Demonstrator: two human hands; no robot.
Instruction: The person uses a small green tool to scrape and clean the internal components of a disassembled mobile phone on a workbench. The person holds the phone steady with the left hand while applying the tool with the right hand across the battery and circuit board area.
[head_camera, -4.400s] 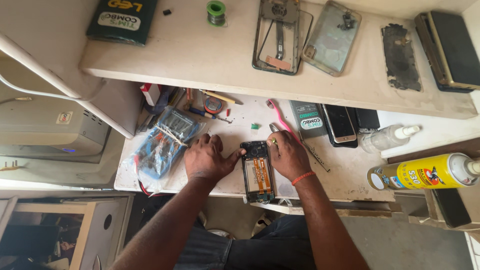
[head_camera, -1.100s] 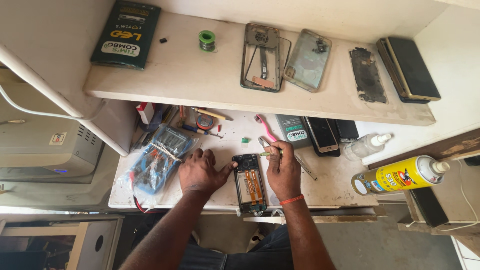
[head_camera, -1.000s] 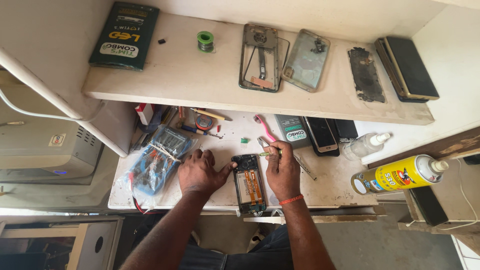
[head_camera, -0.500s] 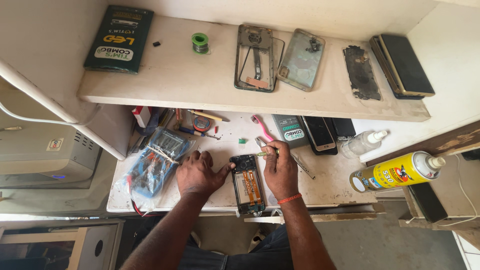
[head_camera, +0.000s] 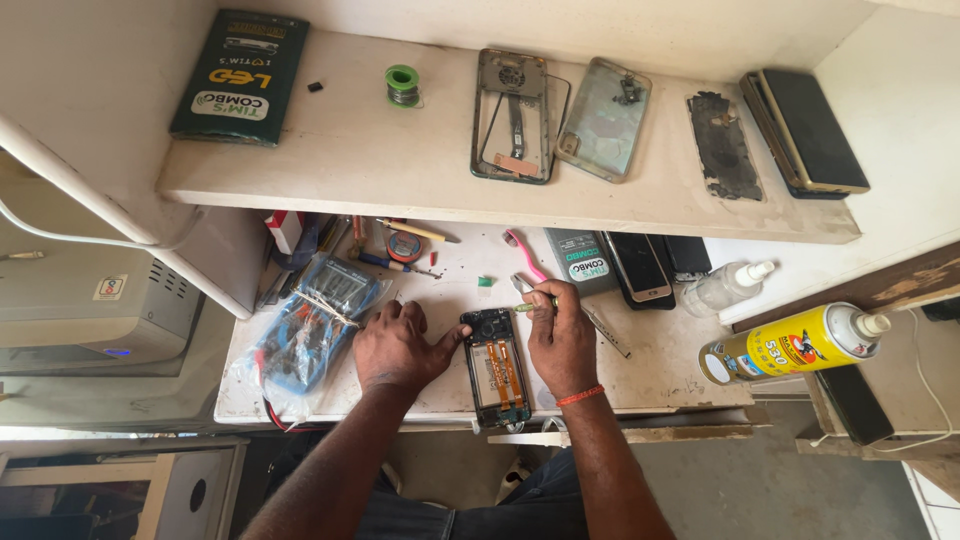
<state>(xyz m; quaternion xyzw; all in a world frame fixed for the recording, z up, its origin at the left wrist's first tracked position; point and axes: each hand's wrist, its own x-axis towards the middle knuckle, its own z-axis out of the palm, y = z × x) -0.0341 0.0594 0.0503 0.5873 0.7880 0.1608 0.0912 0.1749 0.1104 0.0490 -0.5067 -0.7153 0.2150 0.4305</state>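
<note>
An opened phone (head_camera: 496, 368) with orange flex cables lies face down on the white worktop (head_camera: 660, 355). My left hand (head_camera: 398, 345) rests flat beside it, thumb touching its upper left edge. My right hand (head_camera: 561, 335) sits on the phone's right side and pinches a thin green-handled tool (head_camera: 534, 305) whose tip points left, above the phone's top end.
A bagged multimeter (head_camera: 312, 322) lies left of my hands. Pink toothbrush (head_camera: 524, 252), small bottle (head_camera: 728, 286) and stacked phones (head_camera: 640, 265) sit behind. A yellow spray can (head_camera: 795, 343) lies at right. The upper shelf holds phone frames (head_camera: 512, 115), a solder spool (head_camera: 403, 84) and a dark box (head_camera: 227, 76).
Both hands stay on the phone. The right hand's tool has shifted slightly above the phone's top. The camera view has drifted a little.
</note>
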